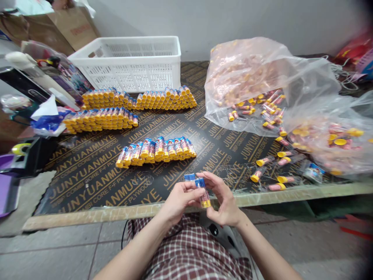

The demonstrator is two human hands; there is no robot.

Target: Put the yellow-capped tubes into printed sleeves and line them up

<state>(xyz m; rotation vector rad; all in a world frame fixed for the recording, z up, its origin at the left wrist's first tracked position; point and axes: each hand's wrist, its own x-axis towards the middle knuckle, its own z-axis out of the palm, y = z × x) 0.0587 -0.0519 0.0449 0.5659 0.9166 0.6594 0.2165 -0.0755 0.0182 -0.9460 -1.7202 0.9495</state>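
Over the table's front edge, my left hand [178, 201] pinches a small clear plastic tube [204, 197] with a yellow cap at its lower end and a blue band at the top. My right hand [223, 202] curls round the same tube from the other side, thumb by the yellow cap and fingers by the blue end. Behind the left fingertips shows a small blue printed piece [189, 177], perhaps a label; what holds it is partly hidden. Just beyond my hands lies a stacked row of blue-labelled tubes [159, 149] with yellow caps.
More stacked tubes [100, 118] lie farther back, before a white plastic basket [134, 70]. To the right, clear plastic bags [244, 70] hold many tubes; several loose tubes [264, 161] lie near the front edge. A black tape dispenser [29, 159] stands at the left.
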